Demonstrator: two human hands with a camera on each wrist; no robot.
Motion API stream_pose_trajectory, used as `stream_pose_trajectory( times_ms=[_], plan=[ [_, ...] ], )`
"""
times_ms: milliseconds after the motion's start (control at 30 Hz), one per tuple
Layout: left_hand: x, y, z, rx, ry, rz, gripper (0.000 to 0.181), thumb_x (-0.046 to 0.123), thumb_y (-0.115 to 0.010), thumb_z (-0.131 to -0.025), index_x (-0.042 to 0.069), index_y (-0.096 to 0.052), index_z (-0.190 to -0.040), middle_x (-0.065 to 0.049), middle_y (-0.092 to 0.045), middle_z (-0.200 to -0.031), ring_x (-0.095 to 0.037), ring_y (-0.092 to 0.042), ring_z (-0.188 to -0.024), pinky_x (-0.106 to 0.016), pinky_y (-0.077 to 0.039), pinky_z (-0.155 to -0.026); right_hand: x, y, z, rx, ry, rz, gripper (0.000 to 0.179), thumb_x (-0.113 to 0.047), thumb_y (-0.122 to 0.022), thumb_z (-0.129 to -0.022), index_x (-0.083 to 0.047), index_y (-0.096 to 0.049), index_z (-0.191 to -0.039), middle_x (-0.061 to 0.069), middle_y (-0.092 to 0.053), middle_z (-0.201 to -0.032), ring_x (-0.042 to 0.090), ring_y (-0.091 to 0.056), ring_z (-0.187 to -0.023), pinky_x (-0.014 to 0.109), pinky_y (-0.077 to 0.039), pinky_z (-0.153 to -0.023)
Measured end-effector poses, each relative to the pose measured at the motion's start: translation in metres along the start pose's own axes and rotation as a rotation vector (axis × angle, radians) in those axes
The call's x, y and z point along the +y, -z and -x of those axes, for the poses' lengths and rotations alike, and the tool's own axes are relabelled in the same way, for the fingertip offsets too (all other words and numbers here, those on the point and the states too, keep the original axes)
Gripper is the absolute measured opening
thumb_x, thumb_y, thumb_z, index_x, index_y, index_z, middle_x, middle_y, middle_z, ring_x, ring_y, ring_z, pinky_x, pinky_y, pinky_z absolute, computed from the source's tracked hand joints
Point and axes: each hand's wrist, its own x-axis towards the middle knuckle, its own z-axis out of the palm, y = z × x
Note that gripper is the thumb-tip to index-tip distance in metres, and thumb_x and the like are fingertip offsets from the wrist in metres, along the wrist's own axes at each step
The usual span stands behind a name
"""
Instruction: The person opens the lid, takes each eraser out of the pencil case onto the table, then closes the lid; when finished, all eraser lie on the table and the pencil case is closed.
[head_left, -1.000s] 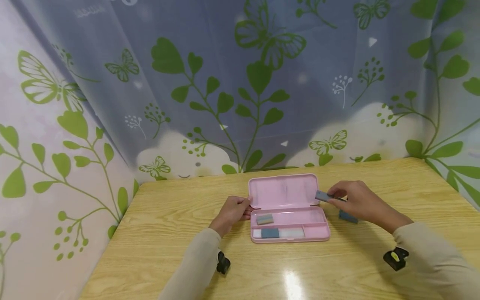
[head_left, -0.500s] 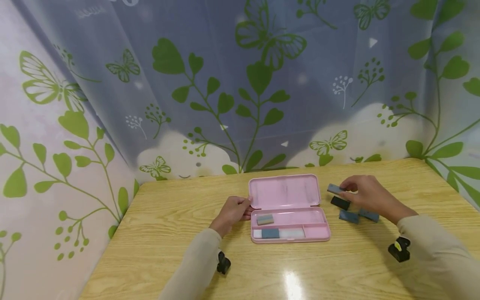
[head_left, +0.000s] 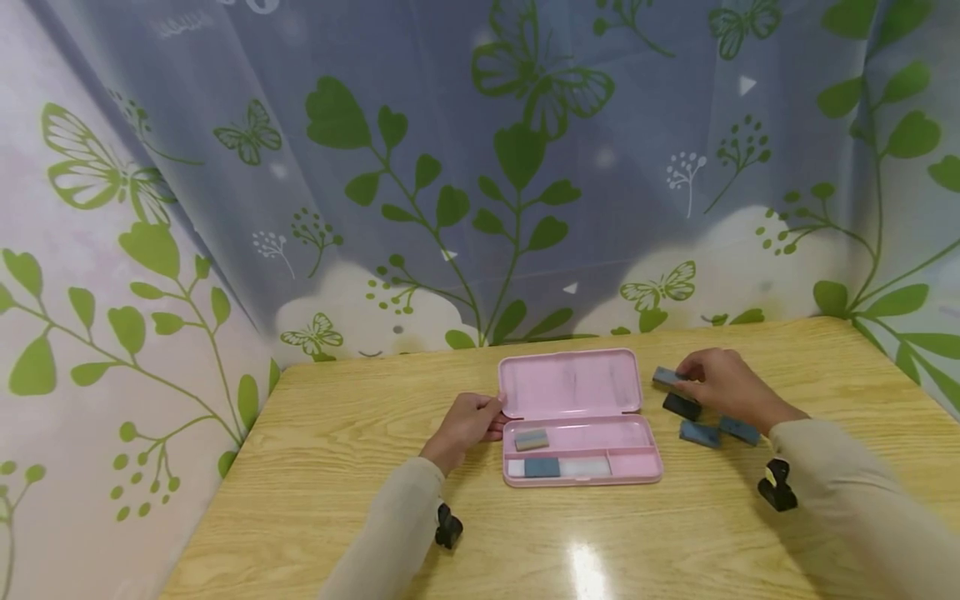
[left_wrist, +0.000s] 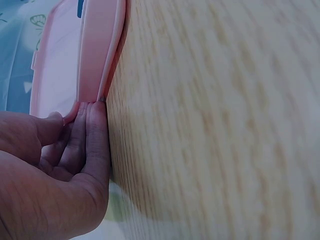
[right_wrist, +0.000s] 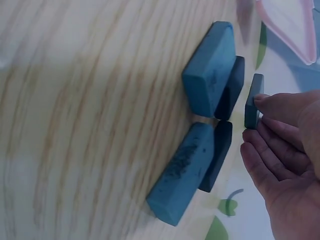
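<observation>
An opened pink pencil case (head_left: 630,460) lies on the table, lid (head_left: 568,383) tilted back. My left hand (head_left: 462,425) grips its left side by the hinge; in the left wrist view the thumb meets the lid's corner and the fingers touch the box wall. Inside are a grey-beige eraser (head_left: 531,440) and a white eraser in a blue sleeve (head_left: 542,467). Right of the case, my right hand (head_left: 723,385) pinches a grey-blue eraser (right_wrist: 254,102) between thumb and fingers. Below it lie a black eraser (head_left: 682,406) and blue erasers (head_left: 700,434). Whether the pinched eraser touches the table I cannot tell.
The wooden table (head_left: 360,425) reaches back to a curtain (head_left: 420,208) printed with leaves and butterflies. Another printed cloth (head_left: 97,317) hangs at the left. In the right wrist view, several eraser blocks (right_wrist: 182,172) stand close together below the hand.
My right hand has moved right, away from the case, with the grey-blue eraser, and now stays low over the table. The left hand stays at the case.
</observation>
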Motion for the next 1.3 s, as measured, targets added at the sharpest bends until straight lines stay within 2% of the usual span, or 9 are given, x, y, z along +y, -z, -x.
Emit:
stream_pose_trajectory(
  times_ms=[267, 567, 733, 1000, 1300],
  plan=[
    [0.001, -0.002, 0.002, -0.004, -0.016, 0.015, 0.036, 0.023, -0.054, -0.107, -0.008, -0.071, -0.109, -0.007, -0.068, -0.083, -0.008, -0.063, -0.068, -0.024, -0.06, -0.069, 0.005, -0.004, 0.0, -0.015, 0.011, 0.027, 0.016, -0.005, -0.075, -0.09, 0.009, -0.071, -0.096, 0.012, -0.07, -0.084, 0.025, -0.066, -0.075, 0.043, -0.057, -0.064],
    [0.001, -0.002, 0.001, -0.005, -0.005, 0.006, 0.035, 0.024, -0.054, -0.107, -0.007, -0.072, -0.109, -0.007, -0.067, -0.084, -0.009, -0.062, -0.069, -0.025, -0.06, -0.071, 0.006, -0.003, 0.001, -0.022, -0.005, 0.042, 0.018, -0.005, -0.074, -0.091, 0.011, -0.071, -0.099, 0.016, -0.071, -0.087, 0.029, -0.067, -0.078, 0.045, -0.057, -0.067],
    [0.0, -0.001, 0.001, -0.003, -0.006, 0.012, 0.035, 0.023, -0.054, -0.107, -0.007, -0.071, -0.109, -0.006, -0.067, -0.083, -0.01, -0.062, -0.07, -0.025, -0.06, -0.071, 0.003, -0.001, 0.001, -0.031, -0.023, 0.032, 0.026, -0.009, -0.074, -0.092, 0.013, -0.069, -0.107, 0.023, -0.07, -0.097, 0.037, -0.067, -0.087, 0.05, -0.058, -0.071],
    [-0.002, 0.0, -0.001, -0.002, -0.003, 0.018, 0.035, 0.024, -0.055, -0.107, -0.007, -0.071, -0.11, -0.008, -0.069, -0.085, -0.01, -0.063, -0.069, -0.026, -0.06, -0.071, -0.009, 0.003, 0.002, -0.027, 0.004, 0.029, 0.03, -0.012, -0.071, -0.095, 0.012, -0.067, -0.113, 0.026, -0.068, -0.106, 0.042, -0.065, -0.095, 0.054, -0.056, -0.078],
    [-0.002, 0.001, -0.001, -0.007, -0.005, 0.034, 0.035, 0.022, -0.054, -0.107, -0.008, -0.071, -0.11, -0.007, -0.068, -0.082, -0.009, -0.063, -0.069, -0.025, -0.06, -0.07, -0.039, -0.002, 0.005, 0.018, 0.114, 0.012, 0.024, -0.007, -0.074, -0.092, 0.01, -0.07, -0.108, 0.023, -0.07, -0.102, 0.037, -0.067, -0.09, 0.051, -0.057, -0.077]
  ],
)
